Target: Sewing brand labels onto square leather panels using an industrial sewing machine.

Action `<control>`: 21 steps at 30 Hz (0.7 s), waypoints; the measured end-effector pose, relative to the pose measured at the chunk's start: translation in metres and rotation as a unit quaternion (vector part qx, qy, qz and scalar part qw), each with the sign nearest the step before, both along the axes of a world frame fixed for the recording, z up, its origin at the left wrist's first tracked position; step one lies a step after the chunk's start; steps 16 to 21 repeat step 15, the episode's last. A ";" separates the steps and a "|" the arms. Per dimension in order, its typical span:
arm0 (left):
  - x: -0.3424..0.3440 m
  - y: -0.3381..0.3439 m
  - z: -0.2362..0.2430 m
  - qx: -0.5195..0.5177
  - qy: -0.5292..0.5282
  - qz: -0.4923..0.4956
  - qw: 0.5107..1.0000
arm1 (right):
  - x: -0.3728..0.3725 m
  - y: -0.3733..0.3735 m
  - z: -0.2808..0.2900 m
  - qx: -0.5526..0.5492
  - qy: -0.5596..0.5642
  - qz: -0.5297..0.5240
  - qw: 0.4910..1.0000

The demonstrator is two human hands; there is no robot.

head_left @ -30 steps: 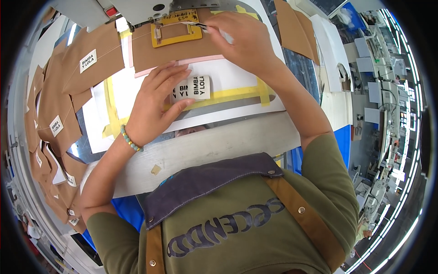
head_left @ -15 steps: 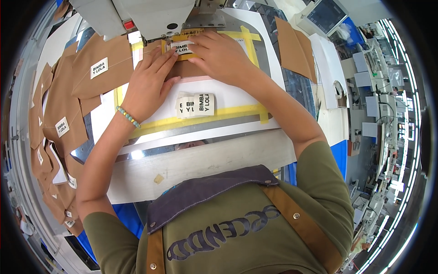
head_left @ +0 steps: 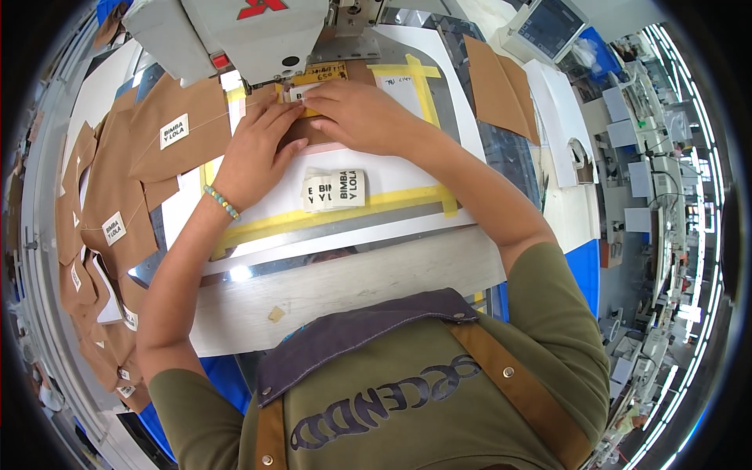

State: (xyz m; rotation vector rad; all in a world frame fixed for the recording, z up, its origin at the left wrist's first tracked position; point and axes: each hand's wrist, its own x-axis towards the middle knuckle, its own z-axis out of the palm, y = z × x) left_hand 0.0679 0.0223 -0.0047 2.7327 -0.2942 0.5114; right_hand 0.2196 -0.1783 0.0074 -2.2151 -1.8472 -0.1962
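Both my hands rest side by side under the head of a sewing machine. My left hand lies with fingers stretched forward on brown material, thumb apart, and a beaded bracelet circles its wrist. Coming in from the right, my right hand spreads its fingers over a white printed label, covering most of it. Yellow template pieces border the label, and a strip of brown material shows below the fingers. Nearer me, several loose white labels overlap on the white sheet.
Brown pieces with white labels heap up on the left, linked by a thin thread. Yellow tape edges the white sheet. On the right lie folded brown pieces, white paper and a machine screen.
The whole view has shifted slightly. My right hand has slid a little left and now hides more of the label. My left hand stays about where it was on the material.
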 end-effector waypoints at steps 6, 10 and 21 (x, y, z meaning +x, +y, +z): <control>-0.016 0.012 0.014 -0.075 0.011 -0.014 0.997 | 0.005 -0.001 -0.007 0.017 0.086 0.011 0.996; -0.026 0.020 0.027 -0.106 0.023 -0.009 0.994 | 0.011 0.002 -0.008 0.015 0.112 0.033 0.993; -0.045 -0.013 0.074 -0.271 0.096 -0.111 0.951 | 0.015 -0.001 -0.008 -0.002 0.093 0.036 0.995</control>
